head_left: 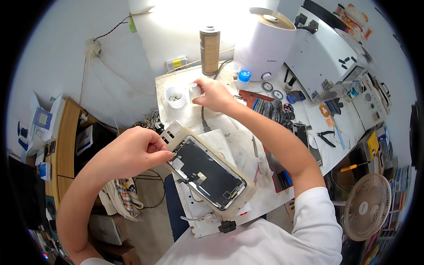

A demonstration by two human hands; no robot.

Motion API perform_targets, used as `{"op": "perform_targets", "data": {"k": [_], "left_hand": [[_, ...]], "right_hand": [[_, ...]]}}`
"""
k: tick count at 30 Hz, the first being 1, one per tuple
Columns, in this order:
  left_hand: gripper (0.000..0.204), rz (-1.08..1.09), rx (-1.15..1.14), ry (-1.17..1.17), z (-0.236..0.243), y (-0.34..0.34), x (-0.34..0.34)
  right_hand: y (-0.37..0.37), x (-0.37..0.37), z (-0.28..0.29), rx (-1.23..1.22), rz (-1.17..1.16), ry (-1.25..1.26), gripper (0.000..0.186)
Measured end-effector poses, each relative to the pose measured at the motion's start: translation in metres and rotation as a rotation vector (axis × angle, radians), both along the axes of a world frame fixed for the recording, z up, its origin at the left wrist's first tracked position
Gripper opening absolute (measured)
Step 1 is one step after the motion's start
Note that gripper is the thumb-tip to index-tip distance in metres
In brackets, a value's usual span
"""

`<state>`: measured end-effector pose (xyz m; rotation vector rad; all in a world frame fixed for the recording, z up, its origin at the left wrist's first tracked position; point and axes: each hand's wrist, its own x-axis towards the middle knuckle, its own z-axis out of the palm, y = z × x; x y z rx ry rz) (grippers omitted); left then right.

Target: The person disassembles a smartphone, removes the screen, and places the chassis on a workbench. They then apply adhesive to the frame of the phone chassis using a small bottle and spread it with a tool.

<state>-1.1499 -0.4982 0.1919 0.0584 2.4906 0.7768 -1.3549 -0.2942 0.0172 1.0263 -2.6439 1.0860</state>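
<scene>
A phone's screen panel (207,170), black back up, lies slanted in a beige clamp fixture (174,132) in front of me. My left hand (143,148) is at the panel's upper left corner, thumb and fingers pinched together. What they hold, if anything, is too small to make out. Farther off, my right hand (216,95) grips a small white bottle (194,91) by its side. A round white tub (176,98) with small bits inside stands just left of that bottle.
Behind stand a brown spray can (210,51), a blue-capped bottle (243,77) and a white humidifier-like drum (265,44). Striped gloves (271,110), black pliers (327,138) and a large white machine (322,53) are at right. A beige fan (367,207) sits beyond the table edge.
</scene>
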Motion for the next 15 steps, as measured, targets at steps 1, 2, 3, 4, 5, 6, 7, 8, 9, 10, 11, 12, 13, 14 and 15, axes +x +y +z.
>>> {"op": "perform_targets", "data": {"k": [1, 2, 3, 4, 5, 6, 7, 8, 9, 10, 11, 12, 13, 14, 15], "left_hand": [[0.028, 0.020, -0.003, -0.004, 0.000, 0.001, 0.000], [0.028, 0.025, 0.014, 0.007, -0.001, 0.001, 0.001], [0.028, 0.030, 0.032, 0.016, -0.002, 0.001, 0.002], [0.028, 0.053, 0.031, 0.008, -0.004, 0.002, 0.002], [0.027, 0.043, 0.042, 0.018, -0.004, 0.002, 0.002], [0.027, 0.050, 0.037, 0.015, -0.003, 0.002, 0.003], [0.027, 0.057, 0.034, 0.017, -0.003, 0.002, 0.002], [0.024, 0.058, 0.034, 0.013, -0.002, 0.002, 0.002], [0.022, 0.056, 0.033, 0.006, -0.001, 0.001, 0.001], [0.020, 0.051, 0.031, -0.002, -0.002, 0.001, 0.001], [0.024, 0.072, 0.037, 0.022, -0.004, 0.002, 0.002], [0.023, 0.066, 0.064, 0.029, -0.005, 0.002, 0.001], [0.022, 0.073, 0.059, 0.023, -0.005, 0.001, 0.001], [0.021, 0.084, 0.052, 0.020, -0.005, 0.001, 0.001], [0.019, 0.081, 0.055, 0.016, -0.007, 0.000, -0.001]], "right_hand": [[-0.003, -0.002, -0.004, 0.029, -0.007, -0.015, 0.064], [-0.006, -0.003, -0.007, 0.058, -0.012, -0.032, 0.066], [-0.006, -0.002, -0.011, 0.086, -0.018, -0.052, 0.068], [-0.003, -0.001, -0.010, 0.076, 0.007, -0.050, 0.069], [0.001, 0.000, -0.008, 0.069, 0.029, -0.048, 0.070], [0.007, 0.003, -0.003, 0.094, 0.027, -0.059, 0.071], [0.016, 0.006, 0.005, 0.135, -0.007, -0.031, 0.075], [0.026, 0.009, 0.015, 0.106, -0.054, -0.037, 0.061], [0.043, 0.015, 0.026, 0.088, -0.070, -0.023, 0.048], [0.066, 0.023, 0.038, 0.104, -0.111, -0.029, 0.036], [0.089, 0.036, 0.051, 0.204, -0.148, 0.021, 0.026], [0.114, 0.052, 0.063, 0.265, -0.145, 0.120, 0.019], [0.135, 0.072, 0.072, 0.415, -0.207, 0.056, 0.021], [0.154, 0.097, 0.079, 0.497, -0.208, 0.066, 0.023], [0.157, 0.102, 0.082, 0.536, -0.246, 0.023, 0.023]]}}
